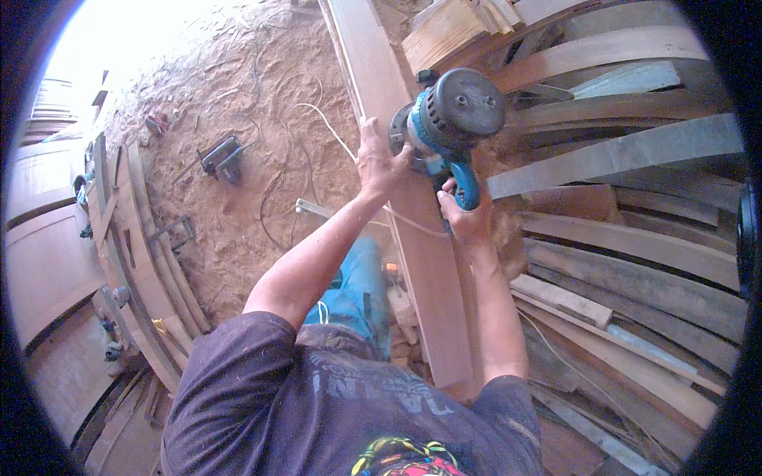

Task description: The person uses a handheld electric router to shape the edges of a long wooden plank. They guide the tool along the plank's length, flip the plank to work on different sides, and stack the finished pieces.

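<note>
My right hand (467, 213) is wrapped round the blue trigger handle of a router (464, 107), a power tool with a round black motor housing. The router sits on a long reddish-brown wooden board (421, 254) that runs away from me. At the board's left edge, my left hand (379, 159) is closed against the near left side of the router's base, its thumb pressed to it. Some of its fingers are hard to make out. The cutter is hidden under the tool.
Stacked planks and curved timbers (635, 262) fill the right side. A black power tool (222, 159) lies on the dusty ground with cords around it. Long boards (143, 230) and door-like panels (51, 246) line the left. A pale cord (325, 119) passes near my left arm.
</note>
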`<state>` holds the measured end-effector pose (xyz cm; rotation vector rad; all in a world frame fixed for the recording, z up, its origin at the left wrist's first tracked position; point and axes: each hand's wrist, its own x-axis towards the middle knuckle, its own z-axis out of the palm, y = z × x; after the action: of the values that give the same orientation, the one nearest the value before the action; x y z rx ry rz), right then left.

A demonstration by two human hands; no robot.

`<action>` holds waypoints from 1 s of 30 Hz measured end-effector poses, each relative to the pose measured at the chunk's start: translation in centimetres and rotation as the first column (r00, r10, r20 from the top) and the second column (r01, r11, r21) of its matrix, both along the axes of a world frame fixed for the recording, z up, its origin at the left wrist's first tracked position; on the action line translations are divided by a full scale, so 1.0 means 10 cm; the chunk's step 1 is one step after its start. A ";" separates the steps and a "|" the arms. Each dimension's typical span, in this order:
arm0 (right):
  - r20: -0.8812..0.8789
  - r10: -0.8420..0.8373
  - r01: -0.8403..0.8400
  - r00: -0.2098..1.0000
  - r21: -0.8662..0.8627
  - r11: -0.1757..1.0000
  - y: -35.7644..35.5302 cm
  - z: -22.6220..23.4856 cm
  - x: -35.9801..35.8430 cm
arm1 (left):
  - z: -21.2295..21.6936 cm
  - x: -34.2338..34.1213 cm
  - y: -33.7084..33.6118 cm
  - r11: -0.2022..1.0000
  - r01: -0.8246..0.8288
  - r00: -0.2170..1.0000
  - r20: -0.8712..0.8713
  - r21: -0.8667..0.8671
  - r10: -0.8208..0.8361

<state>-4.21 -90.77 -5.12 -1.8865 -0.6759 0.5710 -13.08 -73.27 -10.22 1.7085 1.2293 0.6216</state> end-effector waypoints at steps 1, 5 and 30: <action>-0.018 -0.011 0.011 1.000 0.003 1.000 -0.06 -0.03 -0.01 | 0.01 0.00 -0.05 1.000 -0.002 1.000 0.001 -0.008 0.002; -0.090 -0.048 0.045 0.995 -0.038 0.998 -0.27 -0.07 -0.06 | -0.01 -0.05 -0.23 0.997 -0.001 1.000 0.022 0.081 -0.001; 0.302 0.014 -0.026 0.953 0.037 0.999 -0.94 -0.08 -0.46 | -0.39 -0.55 -0.83 0.967 0.060 0.998 -0.033 0.247 -0.054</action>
<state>-8.79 -100.14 -5.95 -1.9497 -0.8978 0.2797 -18.53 -81.56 -14.10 1.9577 1.1539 0.7458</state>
